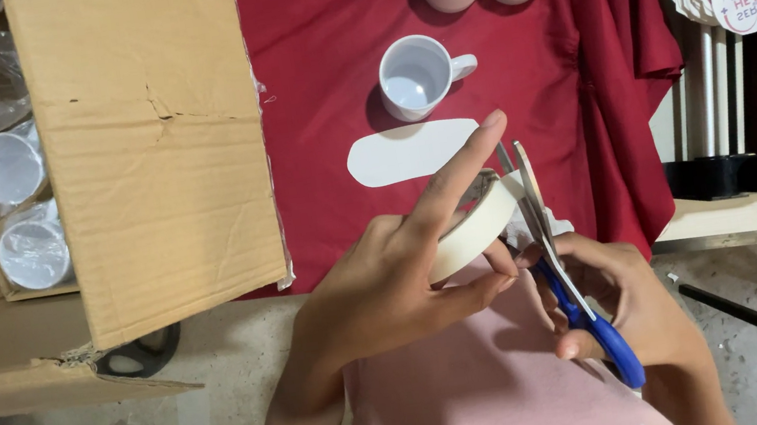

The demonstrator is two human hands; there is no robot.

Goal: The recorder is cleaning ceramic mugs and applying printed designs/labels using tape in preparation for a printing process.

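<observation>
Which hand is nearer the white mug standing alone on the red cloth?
Left. The left hand, holding the tape roll, points toward the mug; the right hand sits lower with the scissors.

A red cloth [325,42] covers the table, bearing a white mug [419,76], a paper cutout [410,152] and a cardboard box [142,147] at left.

Masking tape roll and blue-handled scissors, held above a red cloth

The cream masking tape roll [477,225] sat tilted, ringed around fingers, its free end drawn up toward the blades. The scissors [559,266] pointed away from the body, 2 steel blades slightly parted at the tape's end, blue handles low and right.
</observation>
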